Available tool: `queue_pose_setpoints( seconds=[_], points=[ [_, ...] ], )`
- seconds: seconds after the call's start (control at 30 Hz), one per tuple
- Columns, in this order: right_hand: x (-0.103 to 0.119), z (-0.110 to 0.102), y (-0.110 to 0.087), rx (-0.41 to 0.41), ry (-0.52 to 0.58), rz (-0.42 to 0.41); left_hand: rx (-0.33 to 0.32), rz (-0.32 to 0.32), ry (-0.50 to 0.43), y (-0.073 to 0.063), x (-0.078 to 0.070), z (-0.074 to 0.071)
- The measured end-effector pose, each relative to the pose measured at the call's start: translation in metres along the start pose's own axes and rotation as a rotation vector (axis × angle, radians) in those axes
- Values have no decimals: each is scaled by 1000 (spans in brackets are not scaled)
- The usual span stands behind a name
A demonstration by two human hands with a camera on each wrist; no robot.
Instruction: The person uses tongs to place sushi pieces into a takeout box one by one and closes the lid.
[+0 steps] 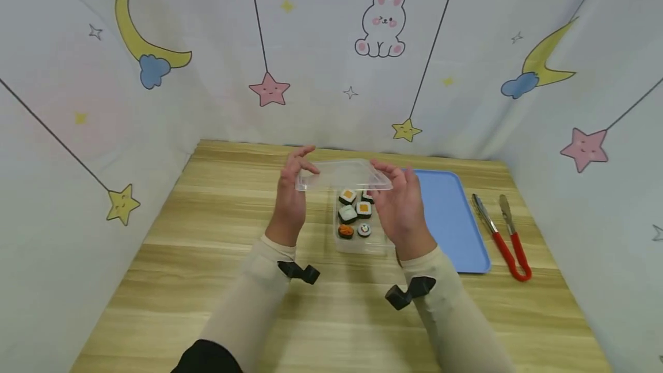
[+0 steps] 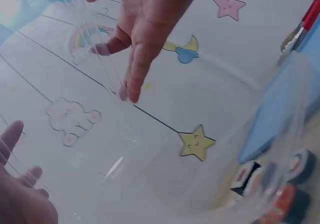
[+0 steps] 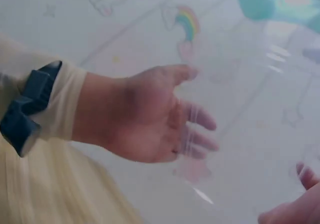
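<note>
Between my two hands a clear plastic lid (image 1: 344,176) hangs level above a clear container (image 1: 361,246). My left hand (image 1: 291,203) holds the lid's left edge, with the fingers over the rim. On the right edge my right hand (image 1: 403,206) grips the lid with its fingertips, palm turned inward. Several small sushi pieces (image 1: 347,214) stand in rows inside the container; the lid and right hand hide part of them. The left wrist view looks through the clear plastic toward the sushi rolls (image 2: 300,166).
A blue tray (image 1: 450,223) lies right of the container, partly behind my right hand. Beyond it are tongs (image 1: 510,246) with red handles. The wooden table (image 1: 217,235) meets a patterned curtain (image 1: 331,114) at the back and sides.
</note>
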State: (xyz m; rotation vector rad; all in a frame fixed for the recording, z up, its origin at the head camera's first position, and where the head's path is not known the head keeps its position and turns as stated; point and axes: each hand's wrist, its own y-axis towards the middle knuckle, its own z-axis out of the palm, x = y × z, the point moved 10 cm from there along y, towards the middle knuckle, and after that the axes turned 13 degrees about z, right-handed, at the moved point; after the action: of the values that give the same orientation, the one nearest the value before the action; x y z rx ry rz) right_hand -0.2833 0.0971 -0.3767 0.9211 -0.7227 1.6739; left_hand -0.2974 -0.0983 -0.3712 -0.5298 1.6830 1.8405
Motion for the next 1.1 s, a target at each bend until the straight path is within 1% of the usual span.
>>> queue_pose_setpoints(
  seconds=[0.07, 0.1, 0.17, 0.2, 0.23, 0.3, 0.33, 0.4, 0.47, 0.57, 0.7, 0.8, 0.93, 1.0, 1.1],
  points=[
    [-2, -19, 5, -33, -34, 2, 87, -140, 24, -9, 30, 15],
    [-5, -30, 8, -49, -62, 11, 129, -221, 37, -16, 45, 21],
    [-13, -51, 12, -84, -163, 17, 193, -386, 47, -33, 76, 30],
    [-19, -61, 13, -99, -252, 15, 217, -452, 47, -42, 91, 33],
    [-24, -70, 14, -111, -362, 7, 242, -500, 54, -50, 103, 34],
    [-38, -86, 12, -140, -605, -10, 284, -558, 75, -62, 123, 36],
    [-45, -93, 10, -155, -725, -18, 306, -571, 87, -68, 130, 36],
    [-59, -105, 4, -176, -923, -40, 352, -560, 116, -76, 140, 36],
    [-71, -112, -3, -188, -1025, -53, 386, -547, 132, -82, 143, 38],
    [-79, -118, -10, -213, -1072, -84, 422, -531, 167, -90, 145, 39],
    [-82, -117, -14, -226, -1098, -108, 433, -507, 216, -94, 146, 37],
    [-83, -116, -15, -224, -1178, -105, 430, -494, 251, -95, 145, 35],
    [-81, -118, -18, -233, -1284, -95, 459, -488, 288, -96, 144, 36],
    [-81, -120, -20, -227, -1300, -88, 472, -483, 298, -96, 142, 37],
    [-81, -123, -20, -202, -1276, -86, 480, -459, 312, -93, 142, 39]
  ],
)
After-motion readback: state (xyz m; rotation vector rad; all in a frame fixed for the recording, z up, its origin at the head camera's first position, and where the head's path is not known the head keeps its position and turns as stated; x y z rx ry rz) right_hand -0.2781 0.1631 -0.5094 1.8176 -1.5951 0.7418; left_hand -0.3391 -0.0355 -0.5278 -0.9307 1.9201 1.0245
